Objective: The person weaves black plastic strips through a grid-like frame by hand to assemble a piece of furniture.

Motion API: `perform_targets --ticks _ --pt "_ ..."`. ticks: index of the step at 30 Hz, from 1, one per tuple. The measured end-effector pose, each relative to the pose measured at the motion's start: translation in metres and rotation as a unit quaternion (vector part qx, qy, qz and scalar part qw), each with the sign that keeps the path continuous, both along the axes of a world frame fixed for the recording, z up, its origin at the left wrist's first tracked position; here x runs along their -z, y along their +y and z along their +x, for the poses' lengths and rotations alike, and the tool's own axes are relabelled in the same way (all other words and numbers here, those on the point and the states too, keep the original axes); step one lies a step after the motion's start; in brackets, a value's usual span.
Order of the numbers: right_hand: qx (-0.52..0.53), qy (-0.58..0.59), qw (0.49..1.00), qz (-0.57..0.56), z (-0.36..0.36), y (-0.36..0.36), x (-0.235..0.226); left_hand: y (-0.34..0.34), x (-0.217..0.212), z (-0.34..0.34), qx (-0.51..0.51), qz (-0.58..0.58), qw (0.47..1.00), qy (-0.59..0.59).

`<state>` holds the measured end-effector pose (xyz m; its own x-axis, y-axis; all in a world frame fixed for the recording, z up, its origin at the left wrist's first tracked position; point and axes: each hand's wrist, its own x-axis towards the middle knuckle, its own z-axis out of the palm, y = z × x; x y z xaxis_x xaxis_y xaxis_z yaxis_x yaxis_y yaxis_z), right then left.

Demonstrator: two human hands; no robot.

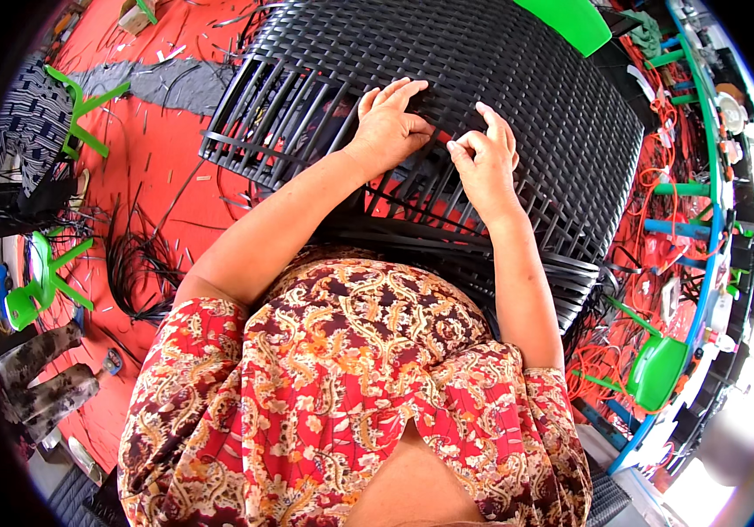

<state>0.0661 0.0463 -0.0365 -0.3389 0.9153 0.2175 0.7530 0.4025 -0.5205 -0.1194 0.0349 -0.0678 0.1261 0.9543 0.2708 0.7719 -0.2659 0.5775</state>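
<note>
Black woven strips make up the panel (500, 97) in front of you, its finished weave running to the far edge and bare ribs (280, 114) still open at its left edge. Your left hand (390, 127) lies spread and flat on the weave, gripping nothing. Your right hand (487, 158) pinches a loose strip (434, 139) just beside it, at the boundary between weave and open ribs. If that pinch slackens, the strip could likely spring back out; pulling sideways might skip a rib. Loose strands (135, 259) on the red floor (166, 167) could snag.
</note>
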Motion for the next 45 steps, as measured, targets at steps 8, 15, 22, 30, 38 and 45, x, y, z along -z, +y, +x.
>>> perform_targets --ticks 8,15,22,30,38,45 --pt "-0.057 0.032 0.998 0.02 -0.027 0.001 0.0 -0.007 -0.02 -0.037 -0.002 -0.031 0.97 -0.243" --pt "-0.074 0.077 0.994 -0.018 -0.027 0.012 0.008 -0.018 -0.017 -0.041 -0.015 0.047 0.996 0.079" --pt "-0.074 0.036 0.996 -0.019 -0.027 0.008 0.001 -0.013 0.002 -0.026 -0.032 0.053 0.994 0.088" --pt "-0.038 0.051 0.997 0.042 -0.035 0.004 -0.009 -0.007 -0.004 -0.037 -0.016 0.017 0.981 -0.195" --pt "-0.113 0.016 0.993 0.006 -0.066 0.011 -0.007 -0.023 -0.022 -0.07 -0.015 -0.013 0.972 -0.232" --pt "-0.12 0.05 0.991 -0.018 -0.062 0.017 -0.004 -0.021 -0.016 -0.06 -0.068 -0.001 0.99 0.126"
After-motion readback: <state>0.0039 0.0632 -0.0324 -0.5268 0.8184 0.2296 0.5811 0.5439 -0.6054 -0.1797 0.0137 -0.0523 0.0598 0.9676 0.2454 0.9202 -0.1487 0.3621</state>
